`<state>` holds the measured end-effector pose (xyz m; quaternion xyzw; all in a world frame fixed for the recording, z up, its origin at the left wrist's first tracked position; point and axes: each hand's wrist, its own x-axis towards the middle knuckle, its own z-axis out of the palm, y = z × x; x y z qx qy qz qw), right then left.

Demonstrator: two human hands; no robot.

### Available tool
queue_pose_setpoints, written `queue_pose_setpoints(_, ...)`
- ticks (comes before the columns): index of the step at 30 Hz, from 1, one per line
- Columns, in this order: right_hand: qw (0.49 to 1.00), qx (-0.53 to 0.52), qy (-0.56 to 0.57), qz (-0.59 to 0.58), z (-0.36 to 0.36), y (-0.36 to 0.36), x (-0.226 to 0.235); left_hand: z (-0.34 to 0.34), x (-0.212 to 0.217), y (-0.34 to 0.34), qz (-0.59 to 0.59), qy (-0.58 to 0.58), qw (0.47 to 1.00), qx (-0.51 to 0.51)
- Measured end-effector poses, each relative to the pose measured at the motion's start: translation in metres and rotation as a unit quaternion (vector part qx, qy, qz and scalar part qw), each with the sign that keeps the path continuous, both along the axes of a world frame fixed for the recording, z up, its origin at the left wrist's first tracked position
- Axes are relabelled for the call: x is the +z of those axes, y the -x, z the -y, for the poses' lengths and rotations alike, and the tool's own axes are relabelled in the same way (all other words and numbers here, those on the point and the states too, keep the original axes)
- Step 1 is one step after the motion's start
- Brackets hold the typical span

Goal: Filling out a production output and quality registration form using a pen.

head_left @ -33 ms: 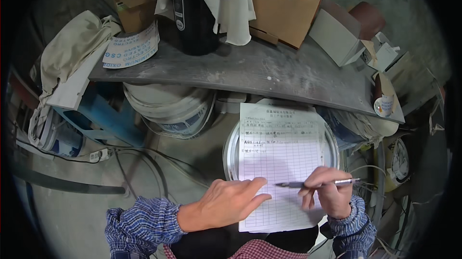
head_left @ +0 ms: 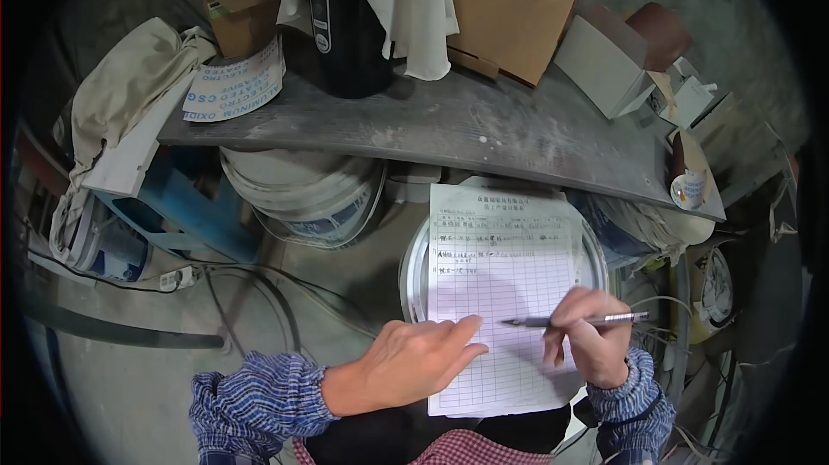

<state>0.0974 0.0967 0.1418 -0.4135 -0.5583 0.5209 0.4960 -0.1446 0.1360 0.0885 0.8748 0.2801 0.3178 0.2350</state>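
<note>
A ruled paper form [head_left: 496, 292] lies on a round metal bucket lid [head_left: 414, 271], its lower edge hanging past the lid's near rim. The left hand [head_left: 406, 366] rests flat on the form's lower left corner, fingers loosely spread, gripping nothing. The right hand [head_left: 591, 340] pinches a pen [head_left: 574, 321] between thumb and fingers, its tip touching the middle of the form. A grey shelf [head_left: 518, 132] runs above.

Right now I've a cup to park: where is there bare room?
Bare grey shelf between the black appliance and the white box. The round metal lid is crowded: form sheet, left hand, right hand holding the pen.
</note>
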Motion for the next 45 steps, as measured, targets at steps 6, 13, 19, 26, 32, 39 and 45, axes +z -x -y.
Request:
queue_pose_setpoints(6,0.992,-0.080,-0.013,0.101,-0.029,0.001,-0.041,-0.004,-0.018,-0.028,-0.165,-0.168,0.972,0.026)
queue_pose_setpoints(13,0.987,-0.046,0.113,0.107,-0.042,0.013,-0.039,-0.012,-0.026,-0.029,-0.234,-0.154,0.959,0.045)
queue_pose_setpoints(19,0.987,-0.039,0.049,0.145,-0.043,0.005,-0.069,-0.016,-0.025,-0.029,-0.231,-0.135,0.963,0.030)
queue_pose_setpoints(26,0.969,-0.032,-0.010,0.246,-0.047,0.004,-0.078,-0.017,-0.019,-0.027,-0.242,-0.127,0.962,0.027)
queue_pose_setpoints(32,0.942,-0.029,-0.057,0.329,-0.048,0.006,-0.077,-0.020,-0.021,-0.027,-0.243,-0.103,0.965,0.018)
queue_pose_setpoints(39,0.937,-0.048,-0.077,0.337,-0.048,0.008,-0.080,-0.023,-0.015,-0.029,-0.253,-0.081,0.964,-0.001)
queue_pose_setpoints(45,0.930,-0.051,-0.086,0.353,-0.051,0.010,-0.081,-0.022,-0.017,-0.029,-0.255,-0.066,0.965,0.007)
